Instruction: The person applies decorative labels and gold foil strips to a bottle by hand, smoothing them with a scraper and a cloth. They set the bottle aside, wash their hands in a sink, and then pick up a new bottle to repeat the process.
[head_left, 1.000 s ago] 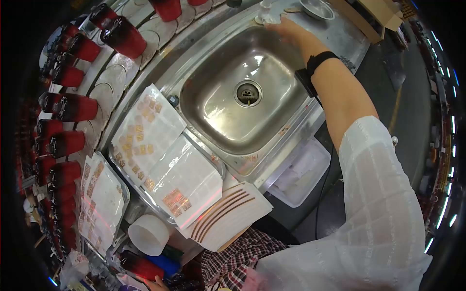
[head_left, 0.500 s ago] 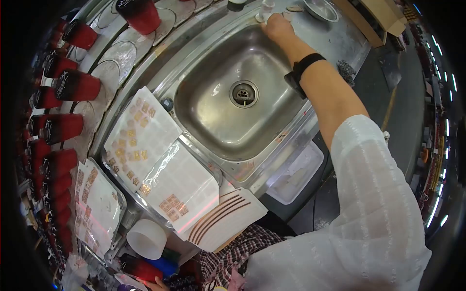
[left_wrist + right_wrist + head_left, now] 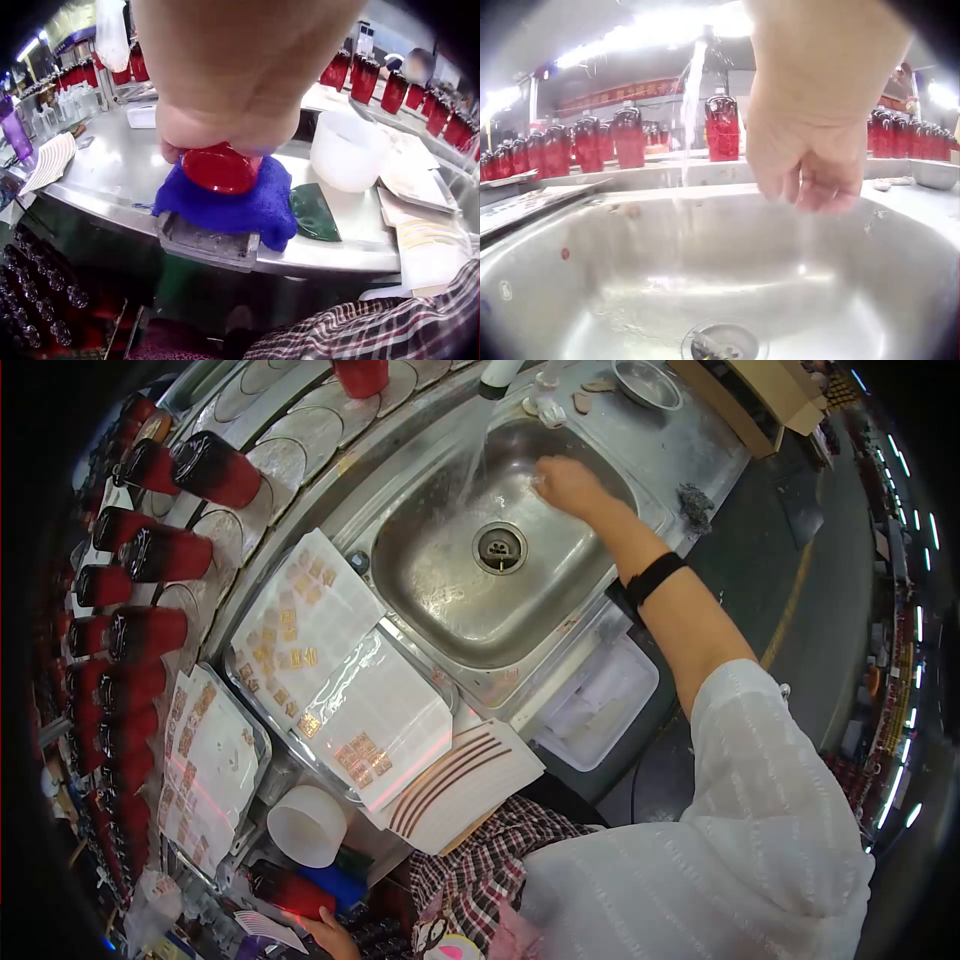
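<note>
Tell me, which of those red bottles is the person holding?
The red bottle on the blue cloth, gripped by the left hand; the other bottles stand untouched.

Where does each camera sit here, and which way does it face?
Head: above, facing down onto the sink; shows the right arm and right grip under the water stream.
Left wrist: under the wrist, facing along the counter; the left grip holds a red bottle on a blue cloth.
Right wrist: low inside the sink, facing its back wall; the right grip hangs empty.
Shared: head and right wrist both show the drain and stream.
</note>
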### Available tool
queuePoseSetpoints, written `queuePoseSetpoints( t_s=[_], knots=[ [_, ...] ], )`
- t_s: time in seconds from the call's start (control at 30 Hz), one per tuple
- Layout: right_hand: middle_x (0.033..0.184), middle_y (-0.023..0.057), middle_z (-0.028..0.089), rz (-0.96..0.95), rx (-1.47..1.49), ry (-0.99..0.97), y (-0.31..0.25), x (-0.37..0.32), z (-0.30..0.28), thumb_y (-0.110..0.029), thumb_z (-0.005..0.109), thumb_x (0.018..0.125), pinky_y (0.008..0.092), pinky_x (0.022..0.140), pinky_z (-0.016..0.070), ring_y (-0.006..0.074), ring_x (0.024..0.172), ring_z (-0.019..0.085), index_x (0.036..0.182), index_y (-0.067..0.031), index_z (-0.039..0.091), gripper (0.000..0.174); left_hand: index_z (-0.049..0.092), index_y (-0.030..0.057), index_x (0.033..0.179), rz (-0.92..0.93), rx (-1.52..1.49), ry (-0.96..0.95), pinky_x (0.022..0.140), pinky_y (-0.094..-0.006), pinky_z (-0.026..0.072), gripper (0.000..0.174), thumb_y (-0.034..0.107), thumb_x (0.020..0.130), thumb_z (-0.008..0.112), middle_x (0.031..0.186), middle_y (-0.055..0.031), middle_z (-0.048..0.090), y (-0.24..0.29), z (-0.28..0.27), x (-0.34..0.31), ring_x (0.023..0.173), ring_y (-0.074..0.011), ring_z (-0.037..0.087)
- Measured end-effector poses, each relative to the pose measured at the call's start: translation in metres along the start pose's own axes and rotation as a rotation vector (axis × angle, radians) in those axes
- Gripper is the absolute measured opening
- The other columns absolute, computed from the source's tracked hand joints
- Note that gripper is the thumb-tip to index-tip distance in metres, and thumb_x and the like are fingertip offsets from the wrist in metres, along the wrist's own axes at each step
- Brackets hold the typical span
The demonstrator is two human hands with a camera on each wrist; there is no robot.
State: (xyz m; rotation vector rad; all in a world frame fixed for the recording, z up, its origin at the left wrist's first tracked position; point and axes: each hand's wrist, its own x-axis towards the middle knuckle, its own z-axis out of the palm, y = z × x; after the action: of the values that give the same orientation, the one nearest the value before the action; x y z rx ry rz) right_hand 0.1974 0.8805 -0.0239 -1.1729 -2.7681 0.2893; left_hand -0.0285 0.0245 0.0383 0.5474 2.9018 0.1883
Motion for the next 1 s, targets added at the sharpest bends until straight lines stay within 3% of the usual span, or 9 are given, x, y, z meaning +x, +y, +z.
queuePoseSetpoints(
  t_s=[0.1,0.17,0.37,0.4,0.5,0.6,0.7,0.9,1.0],
  knots=[
    [0.098,0.0182,0.07,-0.153,-0.002,-0.478,-0.021,-0.016,0.021,-0.024,0.062,0.083,0.0412,0.086,0.0515,0.0353,0.099,0.065,0.103,-0.0044,0.07,0.029,0.002,0.0019,0.154,0.001,0.027,0.034,0.106,-0.0415,0.0379,0.078,0.02,0.098,0.053,0.148,-0.0323,0.033,0.006,0.0,0.0,0.128,-0.0423,0.046],
    [0.112,0.018,0.067,-0.129,-0.142,-0.749,-0.04,-0.017,0.037,-0.022,0.063,0.085,0.0426,0.094,0.0477,0.0348,0.108,0.061,0.112,-0.0052,0.067,0.032,0.003,0.0023,0.154,-0.121,-0.07,-0.027,0.106,-0.0418,0.0376,0.077,0.019,0.098,0.053,0.148,-0.0324,0.033,0.027,-0.008,0.0,0.128,-0.0426,0.046],
    [0.126,0.0198,0.06,-0.126,-0.027,-0.767,-0.048,-0.029,0.085,-0.011,0.051,0.086,0.0427,0.1,0.0447,0.0372,0.117,0.056,0.124,-0.0069,0.061,0.04,0.004,0.0023,0.154,-0.06,-0.072,0.023,0.107,-0.042,0.0364,0.076,0.02,0.099,0.052,0.149,-0.0318,0.032,0.008,0.006,-0.002,0.13,-0.0417,0.045],
    [0.117,0.0184,0.064,-0.232,-0.09,-0.789,-0.048,-0.029,0.09,-0.011,0.05,0.087,0.0448,0.096,0.0485,0.0326,0.113,0.061,0.131,-0.0095,0.057,0.045,0.004,0.0022,0.154,-0.065,-0.084,0.022,0.108,-0.0419,0.0358,0.076,0.02,0.099,0.052,0.149,-0.0315,0.031,0.009,0.005,-0.004,0.131,-0.0414,0.044],
    [0.107,0.0145,0.067,0.122,0.074,-1.079,-0.059,-0.008,0.072,-0.006,0.046,0.089,0.0426,0.08,0.056,0.0262,0.096,0.068,0.136,-0.0123,0.054,0.048,0.004,0.0017,0.154,-0.052,-0.028,0.043,0.11,-0.0412,0.0337,0.075,0.021,0.1,0.051,0.152,-0.0302,0.027,0.018,0.007,-0.004,0.134,-0.0403,0.04],
    [0.099,0.0109,0.068,0.288,0.069,-0.974,-0.056,-0.005,0.085,-0.005,0.045,0.09,0.0381,0.064,0.0575,0.0206,0.076,0.07,0.13,-0.0138,0.06,0.043,0.006,0.0005,0.154,-0.073,-0.036,0.031,0.111,-0.041,0.0317,0.073,0.023,0.101,0.05,0.154,-0.0295,0.024,0.026,0.002,-0.006,0.136,-0.0394,0.037],
    [0.097,0.0117,0.069,0.236,-0.061,-0.997,-0.059,-0.009,0.11,-0.003,0.047,0.089,0.0345,0.058,0.0559,0.0204,0.068,0.07,0.119,-0.008,0.065,0.035,0.008,0.0009,0.154,-0.088,-0.078,0.038,0.112,-0.0407,0.0306,0.071,0.023,0.101,0.049,0.153,-0.0294,0.025,0.035,-0.001,-0.008,0.137,-0.0388,0.037],
    [0.089,0.0158,0.071,-0.126,-0.269,-0.947,-0.04,0.003,0.155,-0.007,0.058,0.08,0.0403,0.069,0.0563,0.0299,0.072,0.07,0.103,-0.0008,0.07,0.026,0.009,0.0019,0.154,-0.136,-0.094,0.036,0.113,-0.0409,0.0281,0.07,0.024,0.102,0.049,0.153,-0.0298,0.025,0.054,-0.009,-0.007,0.138,-0.0393,0.035],
    [0.089,0.0183,0.07,0.054,-0.264,-1.011,-0.034,0.011,0.145,-0.01,0.065,0.075,0.0435,0.074,0.055,0.0347,0.081,0.069,0.099,-0.0016,0.07,0.026,0.009,0.0022,0.155,-0.091,-0.033,0.057,0.114,-0.0412,0.0274,0.07,0.026,0.102,0.048,0.153,-0.0299,0.024,0.042,-0.004,-0.008,0.138,-0.0398,0.034]
  ],
)
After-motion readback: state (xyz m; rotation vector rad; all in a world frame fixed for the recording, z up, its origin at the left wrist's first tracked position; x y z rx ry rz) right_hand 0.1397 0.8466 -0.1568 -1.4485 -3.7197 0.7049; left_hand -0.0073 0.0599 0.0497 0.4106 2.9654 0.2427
